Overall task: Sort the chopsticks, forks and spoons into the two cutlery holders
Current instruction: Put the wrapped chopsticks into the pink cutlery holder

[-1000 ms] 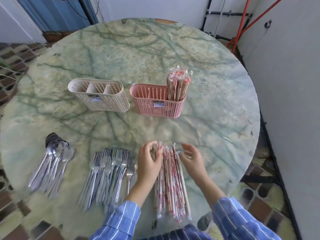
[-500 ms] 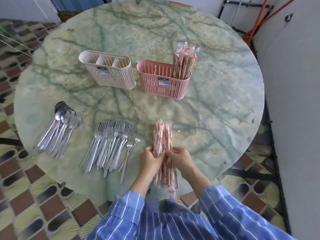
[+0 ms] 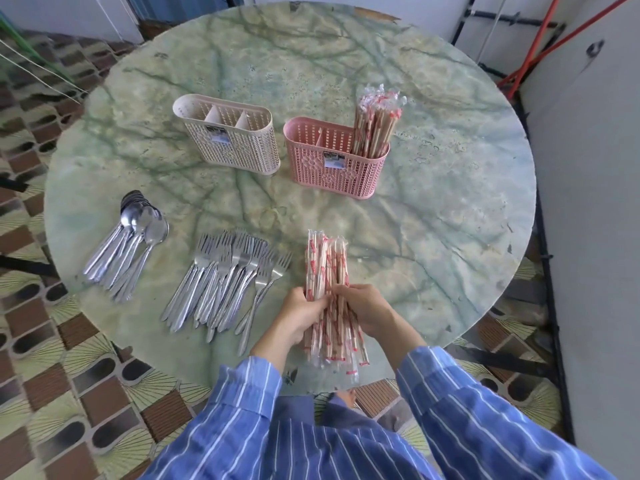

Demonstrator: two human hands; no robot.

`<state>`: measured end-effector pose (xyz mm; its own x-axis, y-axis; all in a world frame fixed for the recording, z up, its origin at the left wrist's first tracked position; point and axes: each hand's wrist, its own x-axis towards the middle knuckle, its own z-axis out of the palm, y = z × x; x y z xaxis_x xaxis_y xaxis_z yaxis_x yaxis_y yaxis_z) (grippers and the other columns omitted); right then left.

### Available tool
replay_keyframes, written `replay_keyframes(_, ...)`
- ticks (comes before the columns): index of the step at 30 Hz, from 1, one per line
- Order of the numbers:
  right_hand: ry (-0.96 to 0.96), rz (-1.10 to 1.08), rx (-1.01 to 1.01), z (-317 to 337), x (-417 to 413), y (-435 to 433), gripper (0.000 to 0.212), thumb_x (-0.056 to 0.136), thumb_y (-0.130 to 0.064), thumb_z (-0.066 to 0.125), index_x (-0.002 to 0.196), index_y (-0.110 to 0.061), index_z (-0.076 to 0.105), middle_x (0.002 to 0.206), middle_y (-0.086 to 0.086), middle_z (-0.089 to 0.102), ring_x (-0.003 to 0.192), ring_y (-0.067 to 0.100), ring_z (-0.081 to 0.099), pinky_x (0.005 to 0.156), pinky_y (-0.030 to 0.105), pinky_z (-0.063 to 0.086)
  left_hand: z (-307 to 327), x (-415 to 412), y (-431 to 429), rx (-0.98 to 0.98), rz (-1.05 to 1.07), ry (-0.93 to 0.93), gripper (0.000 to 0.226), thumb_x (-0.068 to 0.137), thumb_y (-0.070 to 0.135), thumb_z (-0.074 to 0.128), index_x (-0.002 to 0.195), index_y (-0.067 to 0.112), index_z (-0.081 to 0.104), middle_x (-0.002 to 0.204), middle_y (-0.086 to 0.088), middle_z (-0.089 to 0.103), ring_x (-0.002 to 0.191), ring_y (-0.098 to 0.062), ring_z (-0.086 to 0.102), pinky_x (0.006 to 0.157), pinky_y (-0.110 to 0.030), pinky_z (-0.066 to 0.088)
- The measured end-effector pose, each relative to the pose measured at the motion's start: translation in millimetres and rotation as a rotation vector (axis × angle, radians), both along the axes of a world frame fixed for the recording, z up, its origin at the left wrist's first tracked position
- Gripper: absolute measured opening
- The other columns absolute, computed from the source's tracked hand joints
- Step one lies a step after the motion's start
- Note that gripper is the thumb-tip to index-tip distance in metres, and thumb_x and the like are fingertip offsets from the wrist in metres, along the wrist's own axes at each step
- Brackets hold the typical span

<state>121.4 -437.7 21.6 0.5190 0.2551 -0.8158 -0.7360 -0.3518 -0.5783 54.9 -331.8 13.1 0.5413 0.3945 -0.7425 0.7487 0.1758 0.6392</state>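
Note:
A bundle of wrapped chopsticks (image 3: 325, 261) is gathered at the table's near edge. My left hand (image 3: 300, 311) grips it from the left and my right hand (image 3: 363, 306) grips it from the right. The pink holder (image 3: 332, 164) stands mid-table with more wrapped chopsticks (image 3: 375, 126) upright in its right compartment. Left of it stands the beige holder (image 3: 232, 143), its compartments bare. Several forks (image 3: 225, 275) lie in a pile left of my hands. Several spoons (image 3: 131, 233) lie further left.
The round green marble table (image 3: 433, 237) ends just below my hands. A grey wall (image 3: 588, 202) runs along the right, with red and black pipes (image 3: 533, 46) at the back right. Patterned floor tiles (image 3: 52, 358) surround the table.
Both hands have closed round the loose chopsticks and drawn them together into one tight bundle, pulled toward the table's near edge. The camera view has shifted down and closer.

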Motion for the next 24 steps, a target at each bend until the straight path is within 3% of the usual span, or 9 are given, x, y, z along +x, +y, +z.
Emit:
replay_keyframes(2,0.010,0.004,0.001,-1,1,2,0.020,0.091,-0.013,0.064,0.095,0.007,0.069,0.073,0.013,0.067,0.052,0.017,0.063,0.054,0.028,0.057,3,0,-2,-0.003,-0.019,-0.003,0.018,0.090,0.017,0.065,0.106,0.013,0.060,0.099,-0.007,0.068,0.092,-0.023,0.066,0.087,-0.039,0.054)
replay_keyframes(6,0.021,0.006,0.046,-3,0,5,0.016,0.094,-0.014,0.060,0.093,0.002,0.066,0.073,0.010,0.067,0.049,0.013,0.063,0.046,0.022,0.051,4,-1,-2,-0.028,0.020,-0.037,0.021,0.090,0.017,0.065,0.110,0.015,0.059,0.101,-0.007,0.068,0.093,-0.022,0.066,0.088,-0.042,0.054)
replay_keyframes(10,0.052,-0.029,0.108,-7,2,4,0.020,0.093,-0.015,0.062,0.099,0.003,0.066,0.090,0.019,0.071,0.070,0.024,0.068,0.071,0.036,0.060,5,-4,5,-0.125,0.062,-0.122,0.033,0.085,0.014,0.071,0.116,0.011,0.061,0.103,-0.006,0.071,0.092,-0.018,0.068,0.084,-0.035,0.055)
replay_keyframes(13,0.120,-0.036,0.182,-6,4,1,0.027,0.092,-0.016,0.064,0.105,0.008,0.064,0.088,0.019,0.070,0.071,0.026,0.069,0.071,0.037,0.059,13,-3,7,-0.128,0.077,-0.146,0.025,0.080,0.017,0.077,0.101,0.016,0.063,0.092,0.000,0.071,0.081,-0.006,0.064,0.066,-0.020,0.049)
replay_keyframes(16,0.215,-0.033,0.247,-6,9,-2,0.033,0.090,-0.014,0.066,0.111,0.012,0.062,0.097,0.023,0.069,0.077,0.030,0.068,0.079,0.042,0.058,22,-3,12,-0.128,0.046,-0.118,0.026,0.075,0.020,0.081,0.090,0.019,0.058,0.097,-0.005,0.070,0.079,-0.006,0.062,0.068,-0.021,0.048)
replay_keyframes(18,0.243,-0.019,0.259,-5,11,-4,0.029,0.088,-0.013,0.066,0.107,0.009,0.064,0.101,0.025,0.067,0.082,0.031,0.067,0.088,0.046,0.055,24,-2,13,-0.131,0.046,-0.143,0.031,0.078,0.016,0.078,0.101,0.016,0.056,0.095,0.005,0.062,0.079,-0.002,0.054,0.074,-0.019,0.044)
replay_keyframes(21,0.223,-0.010,0.257,-3,14,-3,0.019,0.090,-0.016,0.062,0.092,0.002,0.066,0.085,0.018,0.069,0.071,0.026,0.067,0.076,0.038,0.059,44,1,13,-0.135,0.056,-0.128,0.045,0.087,0.013,0.068,0.122,0.002,0.042,0.083,0.013,0.040,0.092,-0.007,0.043,0.084,-0.023,0.034)
replay_keyframes(24,0.234,-0.059,0.345,0,19,2,0.025,0.096,-0.014,0.050,0.087,0.002,0.067,0.084,0.014,0.071,0.072,0.021,0.069,0.079,0.033,0.058,30,4,26,-0.151,0.088,-0.121,0.026,0.088,0.011,0.067,0.109,0.006,0.054,0.079,0.009,0.055,0.087,-0.006,0.058,0.076,-0.018,0.042)
